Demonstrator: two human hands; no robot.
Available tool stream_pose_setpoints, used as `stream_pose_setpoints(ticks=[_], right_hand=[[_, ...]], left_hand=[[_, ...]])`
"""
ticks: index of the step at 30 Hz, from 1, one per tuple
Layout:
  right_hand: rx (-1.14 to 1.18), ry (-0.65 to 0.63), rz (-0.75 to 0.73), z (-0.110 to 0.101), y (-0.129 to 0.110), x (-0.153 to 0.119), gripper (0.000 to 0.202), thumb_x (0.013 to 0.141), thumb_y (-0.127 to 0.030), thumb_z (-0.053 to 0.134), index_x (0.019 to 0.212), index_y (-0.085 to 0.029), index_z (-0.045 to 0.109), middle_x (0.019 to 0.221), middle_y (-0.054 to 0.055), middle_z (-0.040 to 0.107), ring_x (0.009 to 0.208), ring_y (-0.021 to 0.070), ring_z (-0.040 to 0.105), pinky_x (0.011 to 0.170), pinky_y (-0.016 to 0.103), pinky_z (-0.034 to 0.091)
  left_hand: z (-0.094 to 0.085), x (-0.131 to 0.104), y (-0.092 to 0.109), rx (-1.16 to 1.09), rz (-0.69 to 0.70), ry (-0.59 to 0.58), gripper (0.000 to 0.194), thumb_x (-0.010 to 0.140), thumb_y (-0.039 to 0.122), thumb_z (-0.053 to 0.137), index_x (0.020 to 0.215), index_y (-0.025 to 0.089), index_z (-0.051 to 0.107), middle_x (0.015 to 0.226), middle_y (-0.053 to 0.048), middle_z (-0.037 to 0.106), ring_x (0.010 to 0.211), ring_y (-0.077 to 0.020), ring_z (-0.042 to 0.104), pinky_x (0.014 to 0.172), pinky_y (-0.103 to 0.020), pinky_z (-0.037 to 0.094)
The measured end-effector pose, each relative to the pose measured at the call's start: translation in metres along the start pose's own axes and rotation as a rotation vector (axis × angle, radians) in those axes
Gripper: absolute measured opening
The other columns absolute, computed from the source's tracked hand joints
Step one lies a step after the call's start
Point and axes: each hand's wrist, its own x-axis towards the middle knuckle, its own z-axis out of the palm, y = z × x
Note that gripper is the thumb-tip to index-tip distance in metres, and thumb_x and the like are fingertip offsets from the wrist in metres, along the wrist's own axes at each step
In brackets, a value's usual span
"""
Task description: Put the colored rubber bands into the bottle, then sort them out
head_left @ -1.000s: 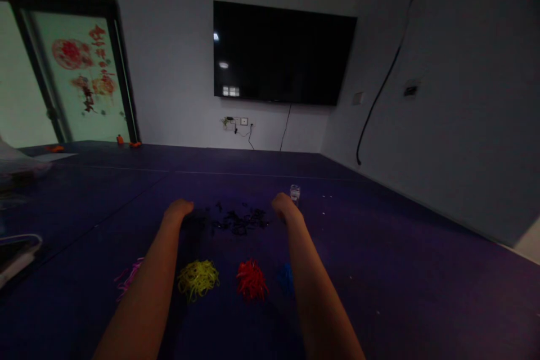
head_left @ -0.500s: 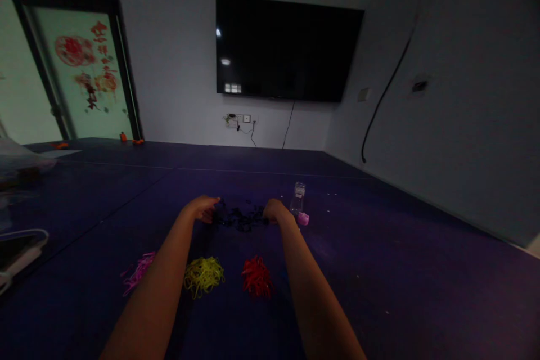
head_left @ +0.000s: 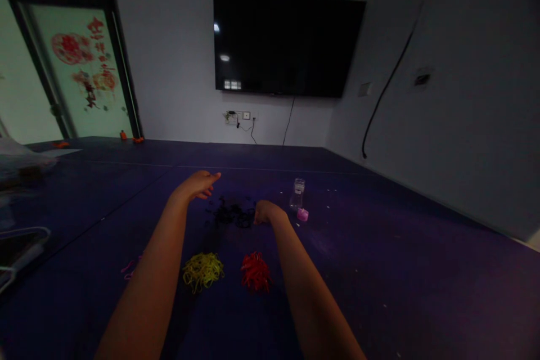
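Observation:
A loose pile of black rubber bands [head_left: 232, 214] lies on the dark blue surface in front of me. My left hand [head_left: 199, 184] is raised above and left of it, thumb and fingers apart, with nothing visible in it. At the pile's right edge, my right hand [head_left: 267, 212] points down with its fingers bent together; what they pinch, if anything, is hidden. Nearer to me lie a heap of yellow rubber bands [head_left: 203, 271] and a heap of red rubber bands [head_left: 255, 272]. My left forearm covers most of some pink bands [head_left: 129, 267].
Right of the black pile are a clear plastic bottle [head_left: 297, 194] and a pink cap [head_left: 302, 214]. Small white scraps dot the surface. A dark device with a white cable [head_left: 23, 253] lies at the left, below a clear bag [head_left: 21, 163]. A television [head_left: 287, 42] hangs on the wall.
My left hand has lifted off the black pile's left edge and moved up and away. My right hand has shifted slightly left, along the pile. More of the black bands show.

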Motion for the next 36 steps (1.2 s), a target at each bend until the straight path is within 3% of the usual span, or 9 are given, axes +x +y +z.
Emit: stream_pose_setpoints(ticks=[5,9,13,18,23,25,29,32,36], right_hand=[[-0.034,-0.008,-0.001,-0.004,-0.003,-0.004,0.032,0.062,-0.015,0.070,0.094,-0.016,0.070,0.097,0.009,0.070,0.088,0.0208,0.065,0.065,0.020,0.047],[-0.033,-0.003,-0.041,-0.028,0.004,-0.020,0.027,0.066,-0.015,0.066,0.093,-0.014,0.071,0.099,0.011,0.069,0.089,0.0207,0.065,0.065,0.020,0.046],[-0.016,-0.045,-0.079,-0.046,0.026,-0.051,0.022,0.069,-0.013,0.062,0.088,-0.013,0.072,0.092,0.009,0.071,0.084,0.0193,0.065,0.063,0.020,0.045],[0.010,-0.216,-0.095,-0.021,0.061,-0.095,0.016,0.067,-0.011,0.063,0.079,-0.015,0.073,0.082,0.006,0.072,0.073,0.0161,0.065,0.057,0.019,0.042],[0.008,-0.292,-0.142,0.000,0.084,-0.110,0.021,0.066,-0.010,0.059,0.083,-0.013,0.072,0.082,0.007,0.071,0.073,0.0163,0.064,0.055,0.018,0.041],[0.029,-0.261,-0.176,-0.008,0.084,-0.107,0.025,0.068,-0.008,0.054,0.084,-0.012,0.072,0.082,0.007,0.071,0.075,0.0159,0.063,0.058,0.018,0.042],[0.138,-0.045,-0.217,-0.038,0.075,-0.092,0.030,0.069,-0.003,0.049,0.087,-0.012,0.071,0.082,0.007,0.070,0.073,0.0142,0.062,0.059,0.018,0.043],[0.355,0.118,-0.081,-0.054,0.064,-0.068,0.027,0.074,-0.004,0.049,0.089,-0.012,0.070,0.076,0.006,0.068,0.061,0.0115,0.059,0.053,0.018,0.042],[0.492,0.254,0.041,-0.050,0.048,-0.025,0.025,0.085,-0.007,0.043,0.097,-0.011,0.065,0.085,0.006,0.067,0.063,0.0087,0.059,0.056,0.017,0.044]], left_hand=[[-0.005,-0.007,0.003,0.130,0.029,0.022,0.049,0.081,0.055,0.044,0.100,0.011,0.057,0.106,-0.018,0.066,0.086,-0.0237,0.067,0.065,-0.028,0.052],[-0.008,-0.010,0.006,0.163,0.029,-0.015,0.048,0.083,0.053,0.043,0.104,0.012,0.056,0.108,-0.017,0.065,0.086,-0.0230,0.067,0.065,-0.027,0.052],[-0.012,-0.013,0.006,0.208,-0.001,-0.026,0.049,0.084,0.050,0.041,0.107,0.009,0.055,0.108,-0.020,0.064,0.085,-0.0239,0.067,0.066,-0.029,0.052],[-0.018,-0.014,0.002,0.221,0.014,-0.012,0.053,0.082,0.052,0.042,0.111,0.010,0.055,0.108,-0.019,0.065,0.085,-0.0240,0.067,0.066,-0.029,0.052],[-0.018,-0.013,0.001,0.232,-0.012,-0.017,0.050,0.083,0.050,0.042,0.112,0.010,0.054,0.109,-0.019,0.065,0.085,-0.0235,0.067,0.063,-0.027,0.052],[-0.018,-0.012,0.000,0.255,-0.019,-0.024,0.050,0.083,0.050,0.043,0.111,0.011,0.054,0.108,-0.019,0.065,0.084,-0.0230,0.067,0.062,-0.026,0.051],[-0.016,-0.004,-0.005,0.292,-0.058,-0.030,0.048,0.083,0.050,0.043,0.111,0.013,0.055,0.108,-0.017,0.066,0.084,-0.0231,0.068,0.062,-0.027,0.051],[-0.013,0.004,-0.012,0.277,-0.123,-0.046,0.047,0.084,0.049,0.044,0.113,0.013,0.054,0.111,-0.018,0.065,0.087,-0.0245,0.067,0.062,-0.028,0.051],[-0.004,0.019,-0.026,0.256,-0.187,-0.040,0.046,0.084,0.047,0.045,0.113,0.012,0.053,0.111,-0.020,0.064,0.084,-0.0258,0.068,0.060,-0.029,0.051]])
